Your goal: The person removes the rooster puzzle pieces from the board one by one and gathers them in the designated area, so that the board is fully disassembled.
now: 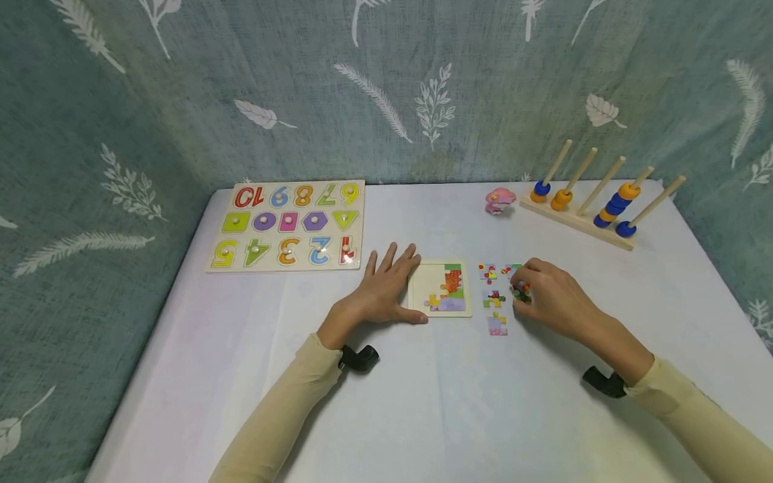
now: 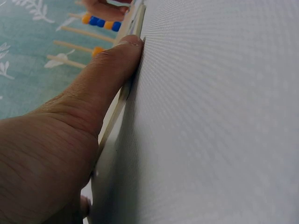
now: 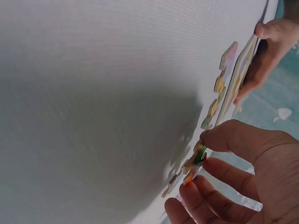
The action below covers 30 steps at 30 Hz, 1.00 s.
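My left hand (image 1: pixel 386 288) lies with fingers spread along the left side of a small square puzzle tray (image 1: pixel 425 278). In the left wrist view the thumb (image 2: pixel 110 65) extends straight along the tray's edge. Joined jigsaw pieces (image 1: pixel 454 304) cover the tray's right and bottom parts. Right of the tray, my right hand (image 1: pixel 552 298) pinches a jigsaw piece (image 3: pixel 200 155) between thumb and fingertips; its picture is partly hidden. Several loose pieces lie beside it, including a purple-and-yellow one (image 1: pixel 498 325) and a green-and-yellow one (image 1: pixel 493 299).
A wooden number-and-shape board (image 1: pixel 274 230) lies at the back left of the white table (image 1: pixel 386 416). A pink toy figure (image 1: pixel 499 200) stands at the back, beside a peg rack (image 1: pixel 580 225) with blue and orange beads. Patterned fabric (image 1: pixel 386 94) surrounds the table's back and sides.
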Tool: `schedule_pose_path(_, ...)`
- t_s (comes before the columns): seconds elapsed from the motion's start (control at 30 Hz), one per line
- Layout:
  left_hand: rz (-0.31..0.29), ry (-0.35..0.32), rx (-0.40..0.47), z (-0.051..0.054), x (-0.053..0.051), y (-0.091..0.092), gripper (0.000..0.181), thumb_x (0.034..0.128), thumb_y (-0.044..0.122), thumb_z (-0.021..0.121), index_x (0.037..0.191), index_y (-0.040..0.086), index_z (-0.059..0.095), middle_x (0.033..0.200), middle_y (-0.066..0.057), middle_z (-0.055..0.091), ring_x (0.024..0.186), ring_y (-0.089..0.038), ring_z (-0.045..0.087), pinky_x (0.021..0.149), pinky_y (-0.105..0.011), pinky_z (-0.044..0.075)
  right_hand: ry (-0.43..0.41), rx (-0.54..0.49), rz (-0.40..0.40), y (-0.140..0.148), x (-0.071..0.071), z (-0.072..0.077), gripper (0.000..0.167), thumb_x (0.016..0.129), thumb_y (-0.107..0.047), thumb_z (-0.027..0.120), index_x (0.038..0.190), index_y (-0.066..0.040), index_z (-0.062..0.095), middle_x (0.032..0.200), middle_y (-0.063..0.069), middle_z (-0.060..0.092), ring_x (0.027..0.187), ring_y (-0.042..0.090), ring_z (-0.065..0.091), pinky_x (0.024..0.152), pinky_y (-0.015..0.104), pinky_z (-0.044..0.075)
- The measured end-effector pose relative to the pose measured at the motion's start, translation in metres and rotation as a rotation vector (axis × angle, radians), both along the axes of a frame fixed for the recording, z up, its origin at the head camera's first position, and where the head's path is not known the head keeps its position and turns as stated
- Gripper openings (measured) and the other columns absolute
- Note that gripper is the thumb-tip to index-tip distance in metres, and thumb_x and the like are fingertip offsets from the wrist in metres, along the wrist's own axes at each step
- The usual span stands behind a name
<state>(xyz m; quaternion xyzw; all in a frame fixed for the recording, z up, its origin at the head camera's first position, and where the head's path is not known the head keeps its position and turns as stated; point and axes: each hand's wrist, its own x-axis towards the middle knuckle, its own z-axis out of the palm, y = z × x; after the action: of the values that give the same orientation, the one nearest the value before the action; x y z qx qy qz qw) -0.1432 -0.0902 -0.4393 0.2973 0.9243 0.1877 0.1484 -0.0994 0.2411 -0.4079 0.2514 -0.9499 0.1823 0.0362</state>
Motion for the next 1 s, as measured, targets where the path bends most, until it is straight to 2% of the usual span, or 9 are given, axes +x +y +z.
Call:
schedule_pose_path(0.23,0.005,-0.002,0.001,0.0008,-0.0009,-0.0009,0.119,0.0749,0.065,0.078,0.161,0.011,0.016,0.168,-0.003,-0.001,0.151,-0.03,-0.013,0.115,-0.054,-0.015,-0.04,-0.006,0.011,0.0017,-0.0011,-0.002,0.019,0.075,-0.007,0.08,0.092,-0.003,0.073,0.094,0.009,0.063,0.079,0.021,0.058,0.07,0.041,0.051)
schedule_pose_path(0.43,-0.004,0.002,-0.007,0.0004,-0.0017,-0.0006,0.118,0.0759,0.065,0.077,0.161,0.011,0.016,0.168,-0.003,-0.002,0.151,-0.029,-0.013,0.115,-0.054,-0.016,-0.085,0.004,0.013,0.0027,-0.0014,-0.0025,0.02,0.078,-0.008,0.081,0.097,-0.003,0.075,0.098,0.008,0.066,0.087,0.025,0.063,0.076,0.045,0.053)
schedule_pose_path(1.0,-0.013,0.002,0.007,-0.0003,-0.0015,-0.0007,0.118,0.0761,0.064,0.077,0.161,0.01,0.015,0.168,-0.003,-0.002,0.151,-0.029,-0.014,0.115,-0.055,-0.015,-0.061,0.025,0.054,0.005,0.0018,0.0013,0.022,0.079,-0.008,0.084,0.099,-0.001,0.076,0.1,0.01,0.068,0.095,0.029,0.065,0.081,0.049,0.054)
